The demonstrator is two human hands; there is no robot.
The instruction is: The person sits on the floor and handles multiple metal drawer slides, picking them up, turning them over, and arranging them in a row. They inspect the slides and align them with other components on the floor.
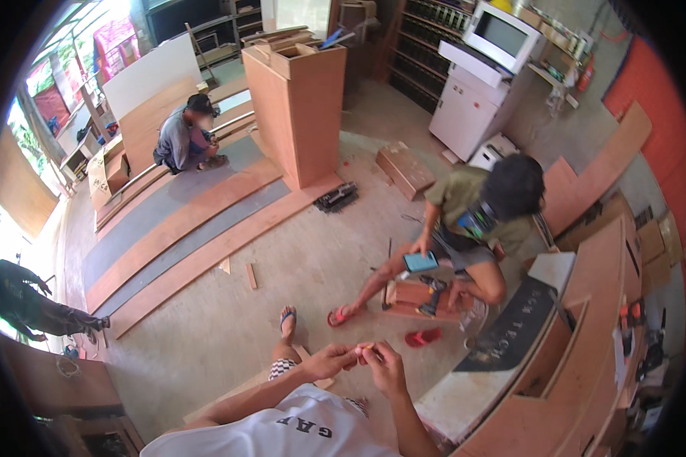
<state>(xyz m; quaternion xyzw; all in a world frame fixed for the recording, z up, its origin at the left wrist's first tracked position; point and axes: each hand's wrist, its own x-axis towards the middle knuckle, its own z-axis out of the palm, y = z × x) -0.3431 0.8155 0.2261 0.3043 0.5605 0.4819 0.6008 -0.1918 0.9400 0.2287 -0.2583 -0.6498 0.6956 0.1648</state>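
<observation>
My left hand and my right hand meet in front of my white shirt, with fingers pinched together. Between the fingertips shows a small orange-pink thing, too tiny to name. Both hands are closed around it, and the fingers hide most of it. Beyond my hands, a red slipper lies on the floor. A cordless drill rests on a reddish wooden box beside a seated person, who holds a blue phone.
Long wooden boards lie across the floor at left, where another person squats. A tall wooden cabinet stands behind them. A person in dark clothes is at far left. To my right is a wooden workbench.
</observation>
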